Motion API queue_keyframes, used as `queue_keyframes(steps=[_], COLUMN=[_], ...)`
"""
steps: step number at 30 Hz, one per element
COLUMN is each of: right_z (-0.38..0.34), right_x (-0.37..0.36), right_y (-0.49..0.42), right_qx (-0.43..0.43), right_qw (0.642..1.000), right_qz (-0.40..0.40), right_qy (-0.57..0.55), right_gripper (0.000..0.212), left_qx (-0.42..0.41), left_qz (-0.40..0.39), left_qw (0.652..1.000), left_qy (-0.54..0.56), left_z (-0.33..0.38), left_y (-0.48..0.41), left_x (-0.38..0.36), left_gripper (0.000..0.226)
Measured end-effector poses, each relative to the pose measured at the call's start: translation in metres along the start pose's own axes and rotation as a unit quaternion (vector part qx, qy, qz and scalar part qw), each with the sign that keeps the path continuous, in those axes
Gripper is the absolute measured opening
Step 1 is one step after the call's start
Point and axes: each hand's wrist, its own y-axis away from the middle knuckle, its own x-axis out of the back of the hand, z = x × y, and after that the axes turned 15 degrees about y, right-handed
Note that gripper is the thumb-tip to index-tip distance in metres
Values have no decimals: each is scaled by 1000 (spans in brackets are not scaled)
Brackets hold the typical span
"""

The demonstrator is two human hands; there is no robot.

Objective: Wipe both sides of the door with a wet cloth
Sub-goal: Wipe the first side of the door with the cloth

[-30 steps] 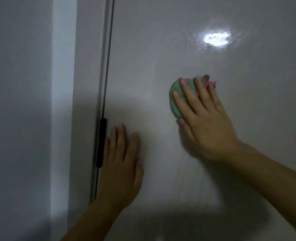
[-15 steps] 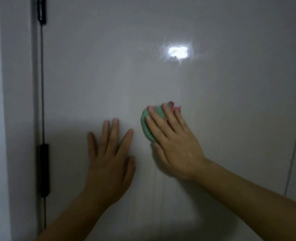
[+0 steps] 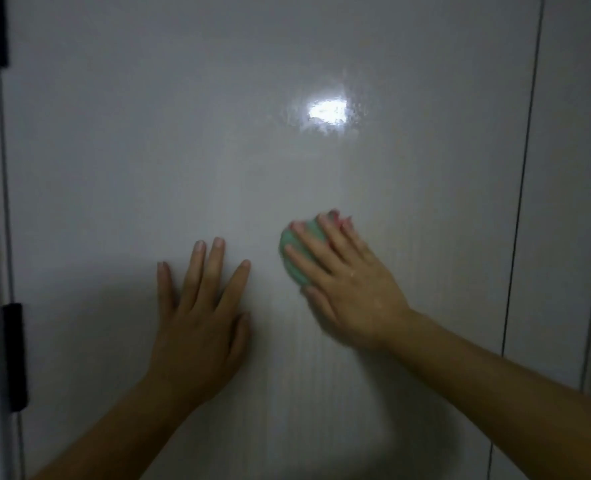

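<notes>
So the green cloth [image 3: 292, 258] is wadded up against the door [image 3: 114, 168], below the glare [image 3: 327, 112] and a touch left of it. The right hand [image 3: 346, 282] lies over it with fingers nearly straight, pressing more than gripping. The left hand [image 3: 200, 317] is further down-left of the glare, flat on the door, fingers spread, holding nothing. The hands are apart, not touching. What I'd worry about: the panel looks wet and shiny, so that bracing hand could skid if they lean in. The cloth could also slip out from under a flat palm. The hinges [image 3: 15, 355] sit way left of the glare, so a hard push might swing the door. No bucket or basin in shot, so nothing to report there.
</notes>
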Motion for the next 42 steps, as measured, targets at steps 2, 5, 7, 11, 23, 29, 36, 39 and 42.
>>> queue_keyframes(steps=[2,5,7,11,23,29,36,39,42], right_z=[22,8,-7,31,78,71,124,127,103], right_x=[-1,-2,-2,-5,-17,-21,-25,-27,-25], right_y=[-10,8,34,28,67,84,111,123,167], right_qx=[-107,-129,-41,-70,-124,-221,-211,-334,-211], right_qw=[994,991,998,997,991,974,976,940,975], right_qz=[-4,-17,-28,-14,-41,-36,-48,-45,-50], right_qy=[-10,-34,-31,-1,3,-36,-14,-57,-55], right_gripper=[63,66,65,64,64,69,65,67,66], left_qx=[5,-7,-25,-70,-90,-73,-88,-113,-152], left_qz=[7,8,3,-12,-16,-16,-2,-11,-20], left_qw=[1000,1000,1000,997,996,997,996,993,988], left_qy=[7,12,11,23,15,-1,-6,8,28], left_z=[6,15,21,36,91,105,125,141,157], left_y=[-3,-4,-5,-15,-42,-53,-60,-64,-66], left_x=[-1,-3,-5,-12,-38,-48,-57,-65,-74], left_gripper=[66,67,67,65,66,67,66,65,65])
